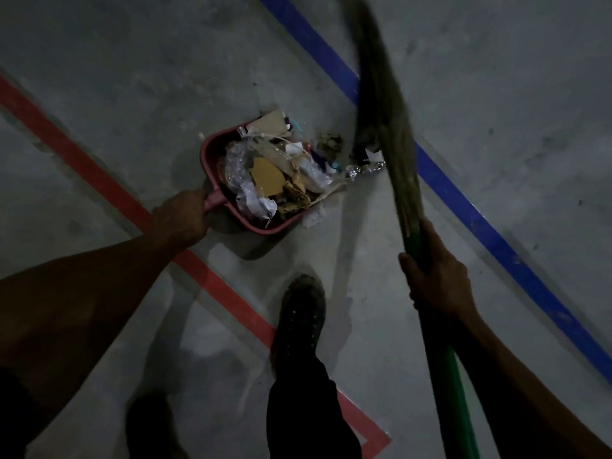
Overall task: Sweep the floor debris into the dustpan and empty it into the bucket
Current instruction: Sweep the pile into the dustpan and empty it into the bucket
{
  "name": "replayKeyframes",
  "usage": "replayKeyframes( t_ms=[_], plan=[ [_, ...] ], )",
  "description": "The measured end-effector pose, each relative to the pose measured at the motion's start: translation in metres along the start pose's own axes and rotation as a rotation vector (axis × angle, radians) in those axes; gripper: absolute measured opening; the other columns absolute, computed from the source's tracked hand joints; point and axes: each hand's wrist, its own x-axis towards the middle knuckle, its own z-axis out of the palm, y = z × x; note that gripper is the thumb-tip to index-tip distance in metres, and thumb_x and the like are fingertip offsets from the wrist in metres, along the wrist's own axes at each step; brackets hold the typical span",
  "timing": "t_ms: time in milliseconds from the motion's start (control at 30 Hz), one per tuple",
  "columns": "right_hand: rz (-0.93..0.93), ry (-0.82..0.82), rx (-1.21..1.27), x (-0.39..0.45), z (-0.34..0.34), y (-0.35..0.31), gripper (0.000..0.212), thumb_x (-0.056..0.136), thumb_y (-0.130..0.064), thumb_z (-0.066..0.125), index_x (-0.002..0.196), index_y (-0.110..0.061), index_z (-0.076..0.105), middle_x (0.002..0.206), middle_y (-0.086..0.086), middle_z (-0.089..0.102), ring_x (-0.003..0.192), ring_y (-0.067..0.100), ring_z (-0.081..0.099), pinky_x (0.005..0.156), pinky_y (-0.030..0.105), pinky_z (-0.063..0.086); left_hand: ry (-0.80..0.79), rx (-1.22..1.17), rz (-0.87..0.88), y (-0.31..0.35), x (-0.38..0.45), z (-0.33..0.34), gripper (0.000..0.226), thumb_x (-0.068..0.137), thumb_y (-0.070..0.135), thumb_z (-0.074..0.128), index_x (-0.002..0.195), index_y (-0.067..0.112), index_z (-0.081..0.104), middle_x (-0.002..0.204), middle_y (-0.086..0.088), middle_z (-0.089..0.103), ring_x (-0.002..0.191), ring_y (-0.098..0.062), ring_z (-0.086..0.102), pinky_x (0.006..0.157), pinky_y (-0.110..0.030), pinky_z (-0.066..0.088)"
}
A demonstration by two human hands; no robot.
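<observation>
Risk: the pink dustpan [231,180], mid-frame and heaped with debris [275,173] (card scraps, clear plastic, paper), could shed pieces over its lip if tilted while lifting, and bits at its 3 o'clock may get missed. Left hand [180,220] curls round the dustpan handle; right hand [437,279] wraps the green-handled broom [384,120], bristles at the pile's 3 o'clock. Bucket not in view.
</observation>
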Motion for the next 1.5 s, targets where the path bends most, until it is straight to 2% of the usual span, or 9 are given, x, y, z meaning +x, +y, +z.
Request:
replayKeyframes(
  t_ms=[100,200,300,467,667,967,1200,1300,1500],
  plan=[
    [0.163,0.034,0.153,0.003,-0.007,0.017,0.071,0.097,-0.023,0.055,0.153,-0.039,0.014,0.138,0.014,0.050,0.067,0.024,0.063,0.053,0.034,0.054,-0.008,0.009,0.004,-0.005,-0.006,0.004,0.029,0.084,0.018,0.065,0.110,0.008,0.060,0.108,-0.024,0.063,0.099,-0.042,0.061,0.077,-0.042,0.047],
    [0.216,-0.008,0.146,0.002,0.003,0.028,0.071,0.097,-0.024,0.055,0.152,-0.040,0.015,0.135,0.012,0.050,0.065,0.024,0.063,0.049,0.032,0.053,0.004,0.025,0.024,-0.007,-0.013,0.011,0.032,0.082,0.015,0.066,0.113,0.010,0.061,0.110,-0.023,0.063,0.099,-0.042,0.062,0.077,-0.041,0.048],
    [0.135,-0.108,-0.001,-0.005,0.026,0.028,0.071,0.096,-0.026,0.056,0.153,-0.038,0.014,0.121,0.010,0.056,0.068,0.023,0.064,0.054,0.035,0.057,0.011,-0.028,0.040,-0.001,-0.014,0.020,0.030,0.082,0.012,0.066,0.112,0.007,0.061,0.108,-0.025,0.063,0.098,-0.043,0.062,0.076,-0.041,0.047],
    [-0.072,-0.181,-0.272,-0.020,0.059,0.019,0.071,0.095,-0.031,0.056,0.154,-0.031,0.015,0.118,0.014,0.061,0.095,0.032,0.062,0.077,0.040,0.054,-0.029,-0.076,-0.040,0.013,-0.009,0.030,0.025,0.085,0.017,0.060,0.109,0.010,0.058,0.112,-0.022,0.061,0.103,-0.042,0.059,0.081,-0.042,0.046],
    [-0.169,-0.228,-0.386,-0.033,0.070,0.017,0.073,0.096,-0.035,0.053,0.154,-0.031,0.009,0.107,0.011,0.058,0.082,0.023,0.055,0.066,0.033,0.047,-0.082,-0.151,-0.082,0.016,-0.014,0.027,0.041,0.073,0.032,0.054,0.104,0.005,0.060,0.108,-0.024,0.062,0.099,-0.042,0.060,0.072,-0.035,0.042],
    [-0.185,-0.211,-0.351,-0.066,0.056,-0.007,0.071,0.098,-0.035,0.051,0.154,-0.033,0.008,0.109,0.006,0.055,0.080,0.016,0.051,0.065,0.027,0.043,0.035,-0.406,-0.172,0.014,-0.056,0.033,0.024,0.083,0.004,0.059,0.107,0.003,0.063,0.100,-0.022,0.065,0.095,-0.039,0.061,0.076,-0.037,0.044],
    [-0.269,-0.172,-0.392,-0.145,0.034,-0.070,0.068,0.097,-0.036,0.051,0.153,-0.034,0.012,0.102,0.005,0.056,0.082,0.021,0.056,0.068,0.034,0.050,0.135,-0.482,-0.281,-0.019,-0.148,-0.027,0.043,0.085,0.015,0.061,0.128,0.021,0.058,0.113,-0.017,0.064,0.101,-0.040,0.060,0.082,-0.042,0.049],
    [-0.344,-0.158,-0.389,-0.205,0.022,-0.106,0.067,0.096,-0.034,0.053,0.153,-0.034,0.017,0.096,0.002,0.053,0.079,0.018,0.052,0.066,0.030,0.045,0.160,-0.536,-0.308,-0.050,-0.207,-0.072,0.038,0.084,0.017,0.059,0.122,0.023,0.061,0.112,-0.015,0.066,0.098,-0.037,0.061,0.080,-0.038,0.049],
    [-0.444,-0.153,-0.376,-0.344,0.010,-0.174,0.069,0.092,-0.032,0.060,0.151,-0.034,0.026,0.111,0.013,0.063,0.097,0.029,0.061,0.081,0.038,0.051,0.205,-0.560,-0.378,-0.124,-0.348,-0.167,0.034,0.082,0.017,0.059,0.115,0.023,0.063,0.111,-0.013,0.066,0.099,-0.037,0.062,0.081,-0.037,0.048]
  ],
)
